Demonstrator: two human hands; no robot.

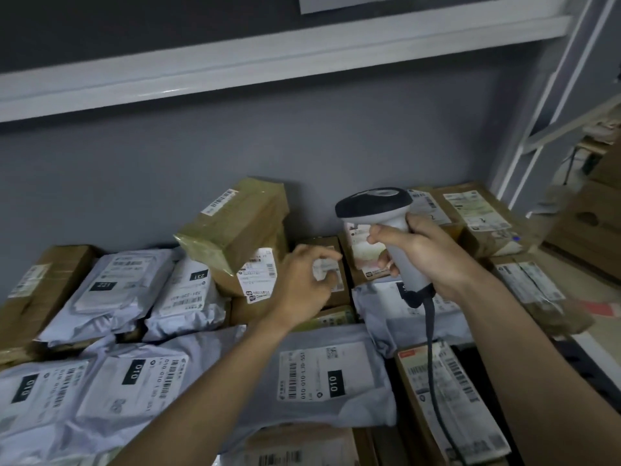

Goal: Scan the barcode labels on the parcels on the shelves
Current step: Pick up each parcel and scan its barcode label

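Right hand (426, 253) grips a scanner (386, 223) handle upright; left hand (302, 277) reaches forward, fingers loosely curled.

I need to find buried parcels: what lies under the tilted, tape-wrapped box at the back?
The tape-wrapped box leans on a brown carton bearing a white label. Whatever lies under the carton is covered.

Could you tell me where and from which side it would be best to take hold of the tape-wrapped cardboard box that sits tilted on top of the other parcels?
Probably by the long sides of the tape-wrapped box, near its raised middle, coming from above and the front. It leans on the parcels beneath, its near corner overhanging, so the sides are free; the left hand is close by.
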